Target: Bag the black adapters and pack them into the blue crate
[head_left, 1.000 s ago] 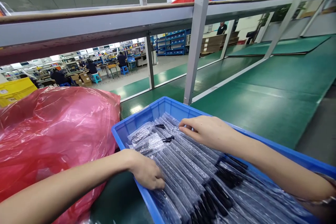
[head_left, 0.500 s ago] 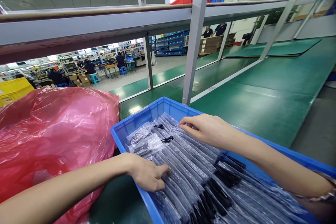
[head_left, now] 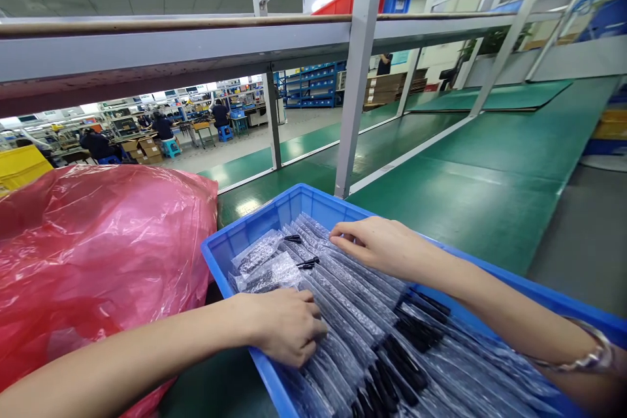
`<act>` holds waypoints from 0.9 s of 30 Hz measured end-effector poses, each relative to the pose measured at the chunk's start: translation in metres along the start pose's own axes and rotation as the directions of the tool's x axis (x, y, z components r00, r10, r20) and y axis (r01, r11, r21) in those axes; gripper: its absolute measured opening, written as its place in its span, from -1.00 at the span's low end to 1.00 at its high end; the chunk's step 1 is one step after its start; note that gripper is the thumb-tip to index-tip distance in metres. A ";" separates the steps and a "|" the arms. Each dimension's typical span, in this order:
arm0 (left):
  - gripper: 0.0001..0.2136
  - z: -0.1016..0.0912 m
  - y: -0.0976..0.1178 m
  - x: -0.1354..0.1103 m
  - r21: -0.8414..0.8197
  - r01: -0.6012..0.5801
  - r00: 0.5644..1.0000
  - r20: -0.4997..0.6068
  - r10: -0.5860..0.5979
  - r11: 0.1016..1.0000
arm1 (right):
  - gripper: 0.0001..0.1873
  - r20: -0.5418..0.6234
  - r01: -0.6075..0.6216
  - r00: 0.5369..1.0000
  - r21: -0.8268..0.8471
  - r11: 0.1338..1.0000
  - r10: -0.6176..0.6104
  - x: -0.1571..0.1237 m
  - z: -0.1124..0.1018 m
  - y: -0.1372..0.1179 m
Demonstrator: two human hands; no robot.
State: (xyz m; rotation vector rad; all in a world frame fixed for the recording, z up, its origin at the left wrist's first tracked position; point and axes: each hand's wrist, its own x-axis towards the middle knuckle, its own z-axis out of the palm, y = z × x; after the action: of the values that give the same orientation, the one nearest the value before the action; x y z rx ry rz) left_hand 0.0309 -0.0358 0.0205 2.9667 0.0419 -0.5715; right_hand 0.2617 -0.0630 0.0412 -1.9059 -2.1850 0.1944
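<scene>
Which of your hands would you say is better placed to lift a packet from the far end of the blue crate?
Probably the right hand: its fingertips lie on the bubble-wrapped packets near the far wall of the blue crate. The left hand rests on packets by the near rim.

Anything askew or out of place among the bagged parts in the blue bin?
Yes. Two bubble-wrap bags at the far left corner of the blue bin lie crosswise, off the neat rows, beyond the left hand. Nothing looks spilled or damaged.
</scene>
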 end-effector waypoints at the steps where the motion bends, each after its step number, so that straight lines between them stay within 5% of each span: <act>1: -0.76 0.001 -0.001 0.004 -0.017 0.034 0.999 -0.012 -0.034 0.999 | -0.69 0.000 0.001 1.000 0.004 1.000 -0.001 0.000 -0.001 0.000; 4: -0.63 0.001 -0.004 0.017 -0.060 0.132 0.988 -0.067 -0.136 0.989 | -0.70 0.001 0.007 1.000 0.014 1.000 -0.007 0.000 -0.002 0.000; 7: -0.52 0.001 -0.006 0.028 -0.010 0.094 0.996 -0.006 -0.094 0.995 | -0.71 -0.003 0.006 1.000 0.023 1.000 -0.006 0.000 -0.003 0.002; 10: -0.68 0.002 -0.006 0.036 0.096 0.058 0.998 -0.013 -0.057 0.994 | -0.72 -0.017 0.009 1.000 0.037 0.999 -0.008 -0.001 -0.005 0.002; 14: -0.80 0.003 -0.008 0.042 0.211 0.024 0.984 -0.177 0.014 0.977 | -0.72 -0.037 0.005 0.999 0.055 0.998 -0.003 -0.002 -0.009 0.001; 19: -0.80 0.000 -0.012 0.056 0.177 0.003 0.992 -0.128 0.020 0.984 | -0.73 -0.051 0.000 0.999 0.062 0.998 0.004 -0.002 -0.012 0.000; 25: -0.43 -0.003 -0.019 0.080 0.078 0.116 0.983 -0.149 -0.104 0.990 | -0.73 -0.055 0.017 0.998 0.077 0.997 -0.013 -0.003 -0.013 0.002; 27: -0.44 -0.005 -0.021 0.088 0.067 0.123 0.987 -0.113 -0.115 0.990 | -0.73 -0.058 0.015 0.998 0.081 0.997 -0.010 -0.003 -0.013 0.002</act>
State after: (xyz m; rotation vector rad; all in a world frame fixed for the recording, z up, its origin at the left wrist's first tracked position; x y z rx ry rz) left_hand 0.1133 -0.0143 -0.0099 3.0807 0.2139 -0.4321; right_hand 0.2679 -0.0662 0.0531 -1.8309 -2.1180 0.2209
